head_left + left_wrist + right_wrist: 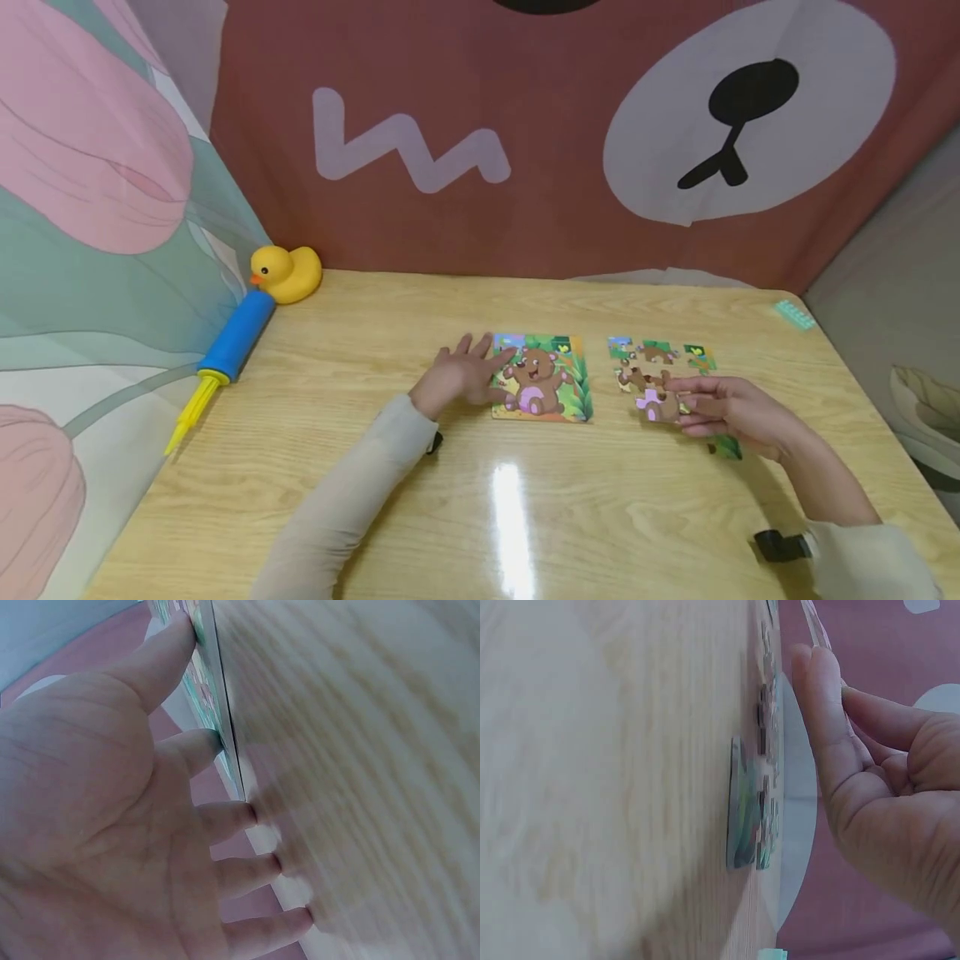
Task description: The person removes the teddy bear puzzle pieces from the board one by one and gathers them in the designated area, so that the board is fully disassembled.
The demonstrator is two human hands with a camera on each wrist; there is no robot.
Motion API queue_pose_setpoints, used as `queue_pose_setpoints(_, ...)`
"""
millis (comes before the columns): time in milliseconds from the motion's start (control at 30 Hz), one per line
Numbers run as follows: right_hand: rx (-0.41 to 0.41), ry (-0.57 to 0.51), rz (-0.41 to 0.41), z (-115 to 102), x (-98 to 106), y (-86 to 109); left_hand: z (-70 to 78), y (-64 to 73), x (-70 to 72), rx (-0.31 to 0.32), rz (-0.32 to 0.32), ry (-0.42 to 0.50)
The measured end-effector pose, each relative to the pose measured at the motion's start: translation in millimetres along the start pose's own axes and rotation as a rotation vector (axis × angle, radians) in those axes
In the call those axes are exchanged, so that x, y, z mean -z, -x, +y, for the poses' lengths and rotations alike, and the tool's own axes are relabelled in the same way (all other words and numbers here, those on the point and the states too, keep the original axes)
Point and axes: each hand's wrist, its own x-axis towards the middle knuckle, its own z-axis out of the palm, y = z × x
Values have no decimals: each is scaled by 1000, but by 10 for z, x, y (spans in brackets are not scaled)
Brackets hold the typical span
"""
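A square bear picture board (pixel 536 387) lies flat on the wooden table. My left hand (pixel 461 375) is spread at its left edge, thumb and index finger touching the board and the other fingertips on the table. To the right, my right hand (pixel 738 408) pinches a jigsaw piece (pixel 656 406) with a purple and brown print between thumb and fingers. The right wrist view shows this piece edge-on, raised off the table. Several loose jigsaw pieces (pixel 657 352) lie just beyond it, and a green piece (pixel 727 447) is partly hidden below the right hand.
A yellow rubber duck (pixel 296 275) and a blue pump (pixel 240 335) with a yellow nozzle lie along the table's left side. In the back right corner sits a mint-green studded block (pixel 794 315). Printed cloth hangs behind and beside the table.
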Motion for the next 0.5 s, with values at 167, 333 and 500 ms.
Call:
queue_pose_setpoints(167, 17, -23, -22, 61, 44, 55, 10, -11, -14, -1, 2, 6)
queue_pose_setpoints(333, 10, 14, -11, 104, 53, 91, 4, -13, -7, 6, -7, 6)
queue_pose_setpoints(500, 10, 90, 26, 126, 20, 85, 1, -16, -8, 15, -12, 6)
